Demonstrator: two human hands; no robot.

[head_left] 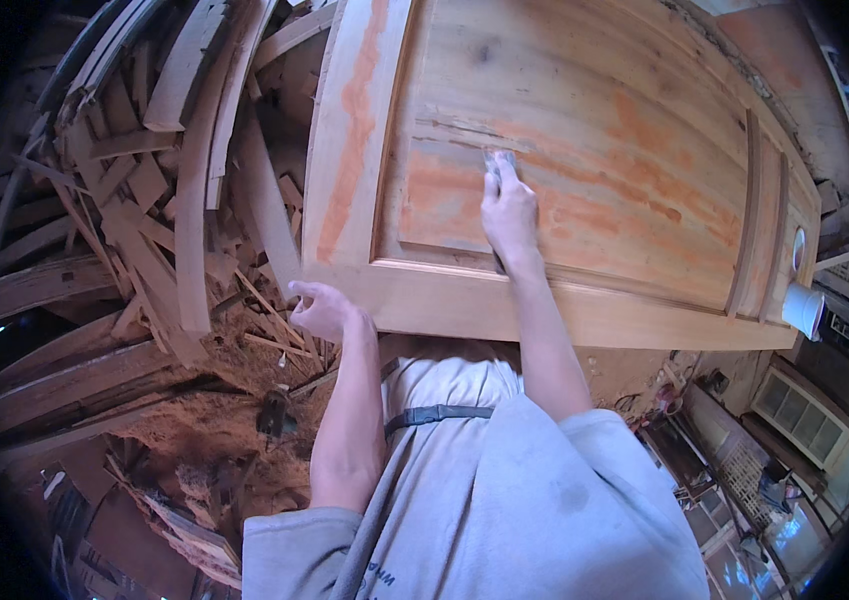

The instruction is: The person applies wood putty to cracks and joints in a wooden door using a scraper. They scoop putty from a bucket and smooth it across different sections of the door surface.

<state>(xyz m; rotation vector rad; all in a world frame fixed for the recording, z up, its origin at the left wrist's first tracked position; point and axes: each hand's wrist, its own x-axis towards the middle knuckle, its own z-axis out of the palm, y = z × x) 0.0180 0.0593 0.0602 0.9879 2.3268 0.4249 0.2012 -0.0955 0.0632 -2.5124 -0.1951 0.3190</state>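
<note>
A large wooden panelled door [544, 318] lies in front of me. Orange filler smears [594, 190] streak its recessed panel and left frame. My right hand [511, 215] is closed around a putty knife [500, 160], its blade at the panel near a dark crack in the wood [459, 130]. A dark bit of its handle shows below the fist. My left hand [322, 312] is beside the door's near left corner, fingers loosely bent and apart, with nothing seen in it. Whether it touches the door edge I cannot tell.
Scrap boards [194, 180] are heaped on the left, with sawdust [199, 450] on the ground nearer me. A white cup [802, 308] is at the door's right end. A louvred or paned frame [799, 412] and clutter lie at the right.
</note>
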